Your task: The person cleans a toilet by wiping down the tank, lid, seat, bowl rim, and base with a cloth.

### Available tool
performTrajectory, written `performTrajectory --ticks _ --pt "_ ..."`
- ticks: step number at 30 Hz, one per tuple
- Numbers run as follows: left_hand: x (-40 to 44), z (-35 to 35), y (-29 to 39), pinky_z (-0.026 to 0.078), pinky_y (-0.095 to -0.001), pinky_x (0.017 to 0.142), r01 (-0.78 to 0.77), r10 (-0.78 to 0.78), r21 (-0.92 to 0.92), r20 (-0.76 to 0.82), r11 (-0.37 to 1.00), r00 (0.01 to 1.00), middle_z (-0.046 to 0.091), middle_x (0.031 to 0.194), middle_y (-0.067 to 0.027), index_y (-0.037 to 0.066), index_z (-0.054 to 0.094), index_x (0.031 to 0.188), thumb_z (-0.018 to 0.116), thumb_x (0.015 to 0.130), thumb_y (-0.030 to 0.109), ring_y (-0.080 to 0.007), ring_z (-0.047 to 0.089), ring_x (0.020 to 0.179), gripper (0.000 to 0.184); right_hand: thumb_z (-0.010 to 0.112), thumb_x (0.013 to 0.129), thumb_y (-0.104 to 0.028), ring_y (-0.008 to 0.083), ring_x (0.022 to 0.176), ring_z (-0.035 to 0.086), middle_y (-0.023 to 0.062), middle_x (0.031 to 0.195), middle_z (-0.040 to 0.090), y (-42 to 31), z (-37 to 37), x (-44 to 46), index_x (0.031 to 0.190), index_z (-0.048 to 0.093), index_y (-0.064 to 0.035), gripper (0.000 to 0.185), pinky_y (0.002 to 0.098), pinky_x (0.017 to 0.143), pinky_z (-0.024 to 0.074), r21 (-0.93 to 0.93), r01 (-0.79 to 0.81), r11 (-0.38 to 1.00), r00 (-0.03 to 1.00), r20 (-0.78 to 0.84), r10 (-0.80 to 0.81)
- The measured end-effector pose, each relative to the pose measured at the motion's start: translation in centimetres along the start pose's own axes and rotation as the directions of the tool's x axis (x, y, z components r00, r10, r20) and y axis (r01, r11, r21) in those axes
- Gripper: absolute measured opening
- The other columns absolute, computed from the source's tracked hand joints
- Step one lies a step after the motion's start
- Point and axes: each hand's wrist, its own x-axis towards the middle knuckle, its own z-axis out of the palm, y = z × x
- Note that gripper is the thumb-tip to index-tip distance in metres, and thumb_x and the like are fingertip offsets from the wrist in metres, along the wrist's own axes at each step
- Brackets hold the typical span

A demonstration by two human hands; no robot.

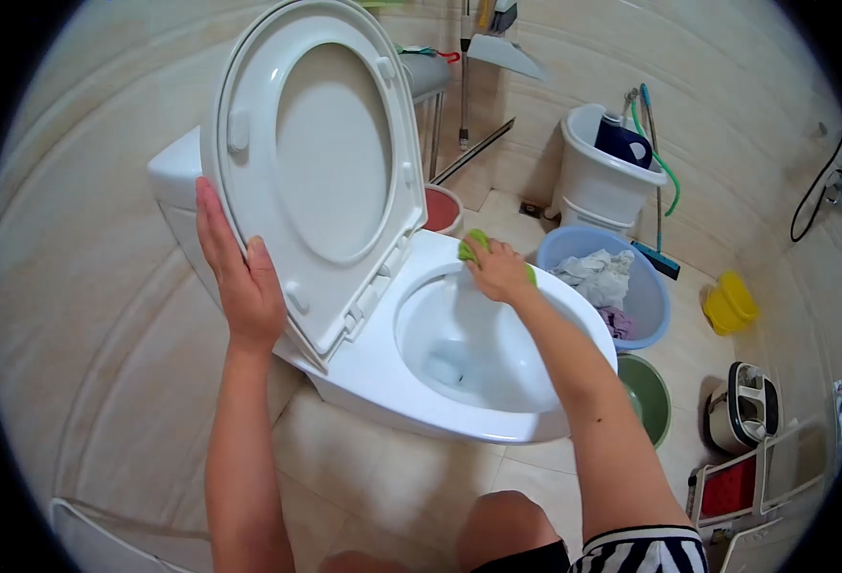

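Observation:
My left hand [241, 286] lies with straight fingers along the outer edge of the raised toilet seat and lid [249, 181], its thumb near the seat's face. Bunched under my right hand [503, 272] is a green cloth [475, 243], pressed to the far rim of the white toilet bowl [421, 406]. Part of the cloth also shows on the hand's right side. Water stands at the bottom of the bowl. The cistern [177, 172] is partly hidden behind the lid.
A blue basin [657, 320] with laundry stands beyond the bowl, a green basin [658, 387] beside it. Behind are a white tub [583, 158], a squeegee [658, 258] and a red-lined bucket [443, 208]. A yellow container [729, 304] and a bin [741, 411] are at right.

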Motion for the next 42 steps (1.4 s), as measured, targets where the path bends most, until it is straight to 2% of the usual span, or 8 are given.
performTrajectory --ticks 6,16,20,22,28,32,38,42 --pt "-0.2 0.2 0.2 0.016 -0.0426 0.117 0.023 -0.023 0.003 -0.013 1.000 1.000 0.021 0.157 -0.0190 -0.003 0.018 0.151 0.038 0.096 0.006 -0.0341 0.019 0.145 0.059 0.046 0.096 -0.040 0.0416 0.111 0.054 0.0247 0.126 0.051 6.6 -5.5 -7.1 0.147 0.035 -0.0216 0.055 0.0508 0.094 0.0445 -0.053 -0.190 0.980 0.961 0.193 0.197" --pt "-0.4 0.5 0.3 0.017 -0.0433 0.117 0.021 -0.020 0.013 -0.011 1.000 1.000 0.022 0.156 -0.0184 -0.003 0.019 0.150 0.037 0.098 0.009 -0.0341 0.021 0.144 0.056 0.048 0.095 -0.025 0.0472 0.112 0.050 0.0331 0.119 0.051 8.6 -8.5 -21.3 0.140 0.043 -0.0067 0.049 0.0499 0.098 0.0401 0.273 -0.356 0.894 0.929 -0.002 0.371" --pt "-0.3 0.8 0.1 0.018 -0.0437 0.116 -0.018 0.018 0.010 -0.057 1.000 0.998 0.026 0.155 -0.0182 -0.004 0.022 0.149 0.038 0.100 0.012 -0.0343 0.023 0.143 0.054 0.052 0.092 -0.020 0.0456 0.129 0.038 0.0323 0.135 0.040 5.8 -7.3 -26.6 0.134 0.050 -0.0067 0.044 0.0496 0.109 0.0302 0.378 -0.244 0.893 0.926 -0.182 0.330" --pt "-0.3 0.8 0.3 0.018 -0.0438 0.116 -0.020 0.020 0.000 -0.067 1.000 0.998 0.026 0.155 -0.0182 -0.004 0.023 0.148 0.038 0.100 0.013 -0.0344 0.023 0.143 0.053 0.049 0.091 -0.016 0.0447 0.133 0.035 0.0266 0.140 0.039 3.2 -7.6 -28.5 0.134 0.051 -0.0068 0.044 0.0534 0.110 0.0256 0.119 -0.087 0.989 0.960 -0.254 0.115" --pt "-0.2 0.5 0.7 0.018 -0.0437 0.116 -0.003 0.005 0.030 -0.056 1.000 0.998 0.027 0.155 -0.0180 -0.004 0.025 0.148 0.039 0.100 0.013 -0.0345 0.023 0.143 0.052 0.066 0.075 -0.018 0.0411 0.134 0.036 0.0253 0.142 0.039 -8.6 -7.2 -28.9 0.140 0.045 -0.0109 0.069 0.0571 0.105 0.0289 0.258 0.139 0.956 0.987 -0.117 -0.112" --pt "-1.2 0.0 1.2 0.017 -0.0432 0.117 0.063 -0.063 0.026 -0.025 0.998 0.998 0.026 0.155 -0.0189 -0.003 0.027 0.148 0.040 0.099 0.013 -0.0345 0.023 0.143 0.053 0.060 0.079 -0.018 0.0414 0.133 0.037 0.0247 0.142 0.041 -15.2 -4.4 -24.8 0.141 0.044 -0.0076 0.065 0.0557 0.105 0.0318 0.156 0.449 0.880 0.894 -0.077 -0.442" --pt "-7.7 -2.0 3.6 0.017 -0.0452 0.116 0.172 -0.172 0.011 0.097 0.985 0.980 0.026 0.154 -0.0201 -0.001 0.035 0.145 0.044 0.093 0.011 -0.0351 0.023 0.143 0.054 0.056 0.080 -0.011 0.0397 0.127 0.047 0.0282 0.136 0.048 -22.6 -0.6 -16.4 0.132 0.053 -0.0054 0.053 0.0499 0.105 0.0365 0.231 0.440 0.868 0.895 -0.191 -0.403" --pt "-14.3 -2.3 4.3 0.028 -0.0446 0.110 0.334 -0.323 -0.065 0.141 0.940 0.936 0.045 0.136 -0.0204 -0.002 0.048 0.130 0.046 0.092 0.013 -0.0341 0.039 0.128 0.041 0.056 0.078 -0.004 0.0385 0.116 0.054 0.0260 0.124 0.056 -21.2 -1.4 -12.2 0.122 0.057 -0.0026 0.044 0.0450 0.099 0.0418 0.431 0.430 0.793 0.898 -0.117 -0.424"
